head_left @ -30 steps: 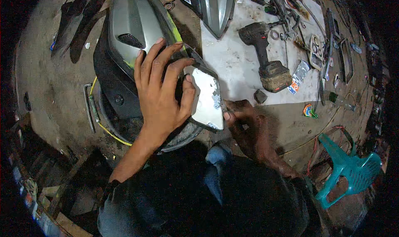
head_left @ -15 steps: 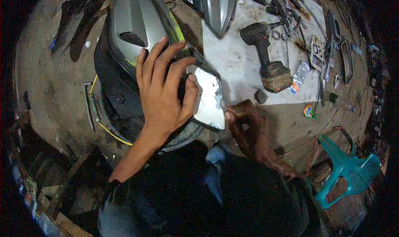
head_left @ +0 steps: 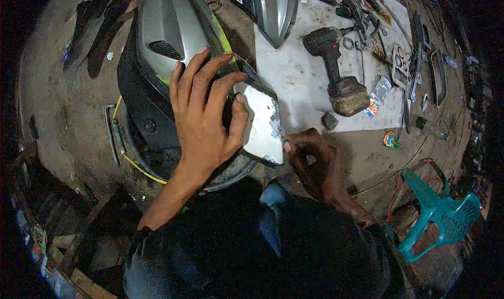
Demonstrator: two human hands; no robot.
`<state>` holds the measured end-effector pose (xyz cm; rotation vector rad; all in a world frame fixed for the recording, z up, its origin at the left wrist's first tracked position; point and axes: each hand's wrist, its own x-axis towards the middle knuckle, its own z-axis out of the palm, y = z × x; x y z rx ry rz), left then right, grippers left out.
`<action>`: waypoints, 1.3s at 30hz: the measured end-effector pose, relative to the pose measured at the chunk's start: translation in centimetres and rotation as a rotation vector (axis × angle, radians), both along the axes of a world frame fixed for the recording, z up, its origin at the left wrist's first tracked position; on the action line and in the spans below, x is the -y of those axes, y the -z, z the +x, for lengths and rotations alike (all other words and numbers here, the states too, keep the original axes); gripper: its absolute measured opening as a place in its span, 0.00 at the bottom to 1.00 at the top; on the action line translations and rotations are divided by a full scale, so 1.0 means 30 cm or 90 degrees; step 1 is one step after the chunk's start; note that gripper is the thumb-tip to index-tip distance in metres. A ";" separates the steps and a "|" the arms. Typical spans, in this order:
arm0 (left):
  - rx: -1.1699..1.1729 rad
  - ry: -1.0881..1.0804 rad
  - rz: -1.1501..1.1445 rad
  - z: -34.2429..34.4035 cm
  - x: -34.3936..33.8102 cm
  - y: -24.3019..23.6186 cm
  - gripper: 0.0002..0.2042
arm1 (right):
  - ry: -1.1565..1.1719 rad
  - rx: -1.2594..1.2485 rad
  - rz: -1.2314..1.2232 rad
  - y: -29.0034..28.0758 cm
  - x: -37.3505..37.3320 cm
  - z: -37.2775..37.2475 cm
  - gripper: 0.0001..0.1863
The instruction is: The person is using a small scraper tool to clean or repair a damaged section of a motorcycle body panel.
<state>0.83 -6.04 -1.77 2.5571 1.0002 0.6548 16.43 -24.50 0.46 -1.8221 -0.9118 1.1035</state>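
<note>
A grey and black vehicle body panel [head_left: 168,21] with a yellow-green stripe and a small mesh vent lies in front of me. My left hand [head_left: 202,115] rests on its near end, fingers spread, the thumb by a white surface [head_left: 258,126] with a dark rim. That surface has ragged grey patches along its right side. At its right edge my right hand [head_left: 317,165] has thumb and forefinger pinched together; whatever is between them is too small to make out. The panel sits over a round black base [head_left: 228,178], partly hidden by my left arm.
A cordless drill [head_left: 336,71] lies on a stained white sheet [head_left: 294,94], with several tools [head_left: 362,15] behind it. A second grey panel [head_left: 273,10] is at the far middle. To the right stand a green plastic chair [head_left: 441,215] and a small bottle [head_left: 430,128].
The panel and my left hand have shifted very slightly left. My right hand keeps its pinch at the white surface's edge, almost in the same place.
</note>
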 end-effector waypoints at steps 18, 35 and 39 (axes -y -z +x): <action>0.004 -0.001 -0.001 0.003 -0.002 -0.002 0.13 | -0.036 0.084 0.026 0.026 0.016 0.006 0.07; 0.004 0.004 0.005 0.007 -0.001 0.000 0.13 | -0.051 0.145 -0.033 0.022 0.003 0.015 0.07; -0.002 -0.006 0.003 -0.006 0.000 -0.006 0.13 | -0.084 0.093 0.036 0.012 -0.004 0.028 0.07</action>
